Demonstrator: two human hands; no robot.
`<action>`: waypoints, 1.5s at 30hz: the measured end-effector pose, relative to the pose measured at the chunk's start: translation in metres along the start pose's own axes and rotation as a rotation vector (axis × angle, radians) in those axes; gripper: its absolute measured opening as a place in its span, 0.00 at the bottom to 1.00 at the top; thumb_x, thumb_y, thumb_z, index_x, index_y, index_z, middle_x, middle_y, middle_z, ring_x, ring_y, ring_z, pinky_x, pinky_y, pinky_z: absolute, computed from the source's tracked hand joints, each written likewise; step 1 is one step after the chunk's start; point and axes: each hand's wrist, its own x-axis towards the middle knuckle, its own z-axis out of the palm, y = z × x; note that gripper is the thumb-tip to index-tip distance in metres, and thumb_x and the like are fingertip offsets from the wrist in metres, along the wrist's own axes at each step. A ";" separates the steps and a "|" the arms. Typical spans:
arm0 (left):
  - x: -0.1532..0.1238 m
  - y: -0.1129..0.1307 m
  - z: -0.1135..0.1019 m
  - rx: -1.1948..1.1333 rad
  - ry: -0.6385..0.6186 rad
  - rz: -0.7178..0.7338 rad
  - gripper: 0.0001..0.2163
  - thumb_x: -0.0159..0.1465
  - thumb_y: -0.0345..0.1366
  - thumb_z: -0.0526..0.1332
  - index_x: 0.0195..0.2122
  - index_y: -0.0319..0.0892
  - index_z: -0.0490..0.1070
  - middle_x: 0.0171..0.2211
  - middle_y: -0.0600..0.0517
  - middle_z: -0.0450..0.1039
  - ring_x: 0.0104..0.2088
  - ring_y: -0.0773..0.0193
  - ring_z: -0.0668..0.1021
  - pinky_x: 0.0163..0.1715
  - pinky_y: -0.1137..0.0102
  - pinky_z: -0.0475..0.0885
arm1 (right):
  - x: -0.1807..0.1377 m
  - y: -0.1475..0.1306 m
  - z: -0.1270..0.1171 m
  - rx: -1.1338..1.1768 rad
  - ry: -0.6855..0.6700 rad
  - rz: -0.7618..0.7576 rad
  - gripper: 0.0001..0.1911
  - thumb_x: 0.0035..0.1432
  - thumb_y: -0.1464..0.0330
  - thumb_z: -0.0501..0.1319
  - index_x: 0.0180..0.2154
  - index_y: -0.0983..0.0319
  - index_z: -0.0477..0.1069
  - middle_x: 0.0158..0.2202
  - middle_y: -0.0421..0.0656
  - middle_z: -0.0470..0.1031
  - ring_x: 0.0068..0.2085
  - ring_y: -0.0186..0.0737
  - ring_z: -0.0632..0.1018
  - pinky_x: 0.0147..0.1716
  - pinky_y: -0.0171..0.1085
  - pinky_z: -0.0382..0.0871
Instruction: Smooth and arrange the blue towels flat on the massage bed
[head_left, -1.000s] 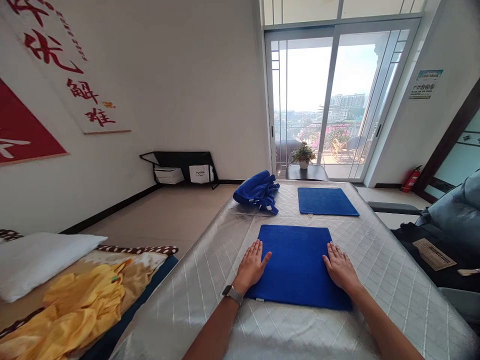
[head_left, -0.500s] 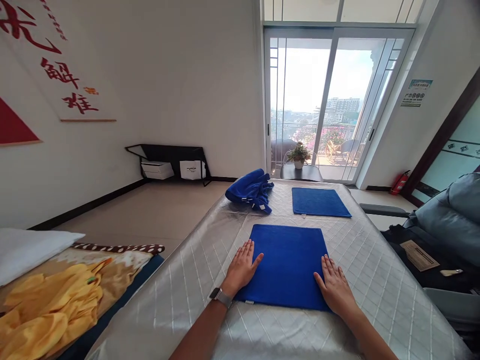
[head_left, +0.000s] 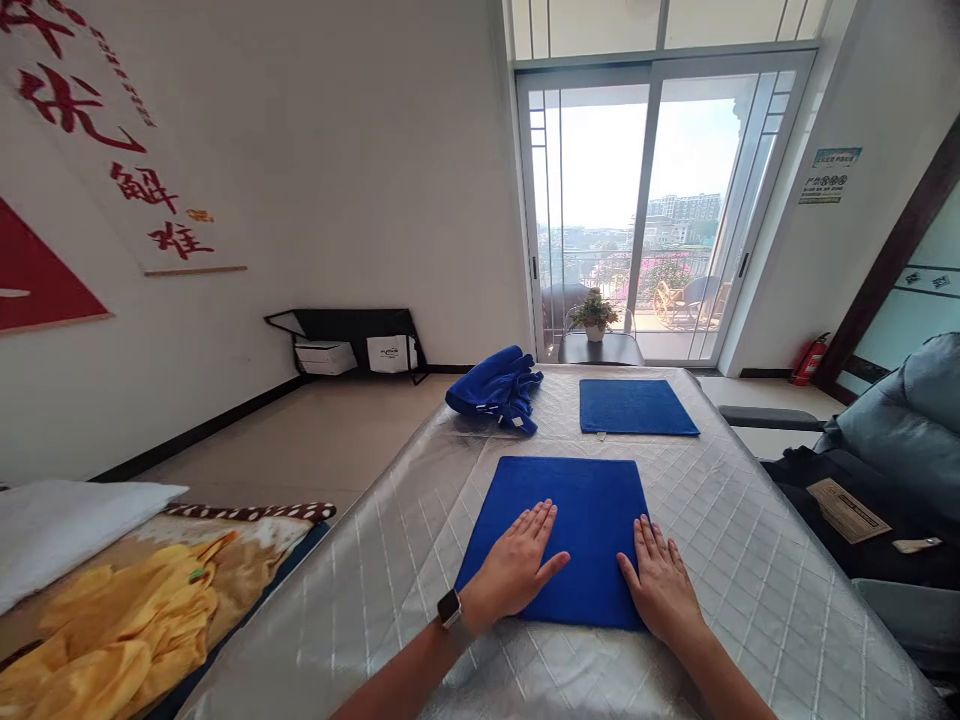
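Note:
A square blue towel [head_left: 592, 530] lies flat on the silver quilted cover [head_left: 757, 560] in front of me. My left hand [head_left: 519, 562], with a watch [head_left: 449, 608] on its wrist, rests palm down on the left-centre part of this towel, fingers stretched out. Along the towel's right edge lies my right hand [head_left: 661, 582], flat too, partly on the cloth. Farther off, a second blue towel [head_left: 636, 407] is spread flat. To its left sits a crumpled pile of blue towels [head_left: 495, 390] with small white tags.
On the left, a yellow cloth [head_left: 127, 630] and a white pillow [head_left: 82, 530] lie on a low bed. A grey armchair [head_left: 904, 420] with a dark bag stands at the right. Beyond the far edge are a chair with a potted plant [head_left: 595, 318] and a sliding glass door [head_left: 652, 220].
My left hand has moved right, from the near towel's left edge onto its middle area. My right hand stays at the right edge. The view has shifted slightly.

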 end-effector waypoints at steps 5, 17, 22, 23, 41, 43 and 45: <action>0.042 0.073 0.014 -0.116 -0.036 0.190 0.33 0.73 0.54 0.40 0.73 0.38 0.40 0.72 0.44 0.44 0.72 0.57 0.48 0.69 0.60 0.49 | -0.001 0.001 0.002 -0.053 0.006 -0.012 0.37 0.68 0.56 0.41 0.71 0.69 0.46 0.73 0.46 0.41 0.72 0.46 0.45 0.69 0.49 0.40; 0.037 0.034 0.035 -0.092 -0.042 -0.011 0.33 0.73 0.55 0.36 0.72 0.40 0.46 0.72 0.45 0.48 0.71 0.56 0.52 0.69 0.58 0.50 | 0.002 0.003 0.002 -0.077 0.027 -0.023 0.39 0.67 0.52 0.40 0.70 0.70 0.49 0.73 0.47 0.43 0.72 0.48 0.47 0.69 0.50 0.41; -0.022 -0.034 0.025 0.026 -0.028 -0.267 0.34 0.72 0.57 0.39 0.72 0.41 0.46 0.71 0.45 0.49 0.71 0.54 0.54 0.68 0.55 0.54 | 0.003 0.003 0.004 -0.045 0.029 -0.020 0.39 0.67 0.51 0.39 0.70 0.69 0.49 0.73 0.46 0.43 0.72 0.47 0.47 0.70 0.50 0.40; -0.031 -0.044 0.024 0.045 -0.008 -0.299 0.34 0.72 0.57 0.39 0.72 0.40 0.46 0.71 0.45 0.50 0.71 0.53 0.54 0.68 0.54 0.55 | 0.003 0.003 0.004 -0.042 0.028 -0.016 0.39 0.67 0.51 0.39 0.70 0.69 0.49 0.73 0.46 0.43 0.72 0.47 0.46 0.70 0.50 0.40; -0.049 -0.057 0.027 0.023 0.047 -0.350 0.37 0.71 0.59 0.38 0.71 0.33 0.50 0.70 0.39 0.50 0.70 0.51 0.55 0.67 0.54 0.56 | -0.013 0.000 -0.017 -0.075 -0.011 0.003 0.38 0.68 0.52 0.40 0.71 0.67 0.46 0.73 0.46 0.44 0.72 0.45 0.46 0.70 0.51 0.36; -0.049 -0.057 0.029 0.031 0.066 -0.345 0.37 0.72 0.58 0.39 0.71 0.34 0.50 0.70 0.38 0.51 0.70 0.51 0.55 0.67 0.54 0.56 | -0.022 -0.001 -0.018 -0.081 -0.016 -0.002 0.39 0.68 0.50 0.39 0.71 0.67 0.47 0.73 0.45 0.44 0.72 0.45 0.46 0.70 0.50 0.36; -0.049 -0.057 0.030 0.039 0.078 -0.329 0.37 0.72 0.58 0.39 0.71 0.34 0.49 0.70 0.39 0.52 0.70 0.51 0.56 0.67 0.54 0.57 | -0.032 -0.003 -0.015 -0.076 -0.008 -0.008 0.40 0.68 0.48 0.38 0.71 0.66 0.46 0.73 0.44 0.43 0.72 0.44 0.45 0.70 0.50 0.37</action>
